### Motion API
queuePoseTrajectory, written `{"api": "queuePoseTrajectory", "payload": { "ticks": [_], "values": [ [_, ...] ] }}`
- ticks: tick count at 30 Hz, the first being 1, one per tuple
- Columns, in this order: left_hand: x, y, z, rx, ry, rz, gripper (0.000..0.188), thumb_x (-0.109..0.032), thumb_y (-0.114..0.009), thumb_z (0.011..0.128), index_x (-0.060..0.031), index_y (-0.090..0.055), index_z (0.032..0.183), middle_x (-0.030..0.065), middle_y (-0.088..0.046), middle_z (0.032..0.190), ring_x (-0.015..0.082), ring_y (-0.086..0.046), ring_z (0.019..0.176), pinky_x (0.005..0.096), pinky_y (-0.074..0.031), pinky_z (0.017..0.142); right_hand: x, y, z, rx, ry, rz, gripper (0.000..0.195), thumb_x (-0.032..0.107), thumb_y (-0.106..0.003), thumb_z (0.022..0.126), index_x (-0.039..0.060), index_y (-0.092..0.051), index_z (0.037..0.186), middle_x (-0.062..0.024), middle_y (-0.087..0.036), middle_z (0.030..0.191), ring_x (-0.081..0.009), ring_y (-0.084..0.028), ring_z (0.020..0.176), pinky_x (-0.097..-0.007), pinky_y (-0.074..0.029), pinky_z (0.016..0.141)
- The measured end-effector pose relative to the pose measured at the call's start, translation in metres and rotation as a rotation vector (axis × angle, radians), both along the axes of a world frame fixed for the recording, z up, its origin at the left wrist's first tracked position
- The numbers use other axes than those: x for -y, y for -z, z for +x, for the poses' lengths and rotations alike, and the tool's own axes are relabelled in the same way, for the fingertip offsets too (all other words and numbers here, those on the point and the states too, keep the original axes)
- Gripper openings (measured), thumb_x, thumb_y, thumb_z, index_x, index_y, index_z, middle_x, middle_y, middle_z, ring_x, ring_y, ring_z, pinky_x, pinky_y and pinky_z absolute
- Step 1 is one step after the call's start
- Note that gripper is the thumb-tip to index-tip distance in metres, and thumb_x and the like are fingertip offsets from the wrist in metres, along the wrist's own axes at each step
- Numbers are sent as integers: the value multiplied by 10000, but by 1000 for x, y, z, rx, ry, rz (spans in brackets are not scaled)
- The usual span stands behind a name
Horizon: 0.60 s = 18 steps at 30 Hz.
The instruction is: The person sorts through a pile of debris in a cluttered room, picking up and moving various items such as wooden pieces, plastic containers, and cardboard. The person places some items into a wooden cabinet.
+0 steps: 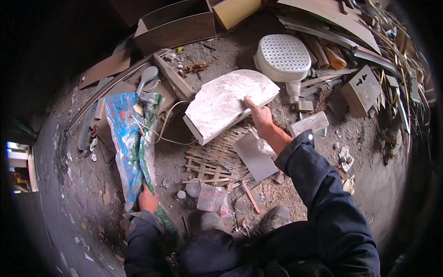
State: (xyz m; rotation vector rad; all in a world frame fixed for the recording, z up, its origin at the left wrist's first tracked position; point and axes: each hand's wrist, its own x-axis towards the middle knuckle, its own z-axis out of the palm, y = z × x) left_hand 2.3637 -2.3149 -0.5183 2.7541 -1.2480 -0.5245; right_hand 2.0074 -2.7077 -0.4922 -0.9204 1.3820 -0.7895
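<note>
My left hand [148, 200] is closed around the lower part of a crumpled plastic sack [121, 117], printed blue and green and bearing writing. Farther out, my right hand [260, 117] grips the near edge of a scuffed white slab [230, 98], thumb on top and fingers hidden beneath. The slab is thick, with one rounded side, and sits tilted above the dirt floor. A pale cable [162, 130] loops between the sack and the slab. Partly under the slab lies a torn woven bamboo mat [214, 152], with a grey flat panel [255, 155] on it.
A white plastic stool [284, 55] stands beyond the slab. Scrap boards and sticks [346, 31] heap up at right, near a wooden box [360, 91]. An open drawer-like box [176, 29] is at the back. Clear plastic packaging [211, 198] lies by my shoes [277, 218].
</note>
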Motion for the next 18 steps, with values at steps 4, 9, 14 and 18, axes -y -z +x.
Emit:
{"api": "queuePoseTrajectory", "payload": {
  "ticks": [4,9,14,18],
  "values": [
    [4,5,3,64,79,85,812,-202,-710,783,48,-379,1482,339,-680,910,512,-662,846,574,-514,795,24,-6,8,0,78,313,813,505,-822,790,-72,-595,1315,-170,-632,1282,-265,-589,1142,-439,-444,976],
    [1,2,6,42,108,122,807,-257,-726,812,47,-386,1479,317,-685,870,502,-668,821,569,-514,771,31,-13,26,-22,49,337,908,487,-829,771,-37,-508,1438,-181,-497,1501,-305,-474,1367,-500,-341,1127],
    [18,11,-5,33,129,105,772,-270,-686,856,44,-365,1484,324,-690,921,507,-667,872,580,-494,822,67,32,-3,173,2,347,1049,515,-836,743,-35,-394,1520,-231,-363,1593,-395,-350,1459,-576,-220,1183],
    [26,24,-17,-64,181,85,802,-222,-684,845,44,-303,1499,350,-680,973,525,-654,908,583,-480,856,64,39,-2,168,158,354,1051,452,-873,700,-41,-411,1505,-233,-375,1584,-367,-318,1484,-532,-224,1190]
  ]
}}
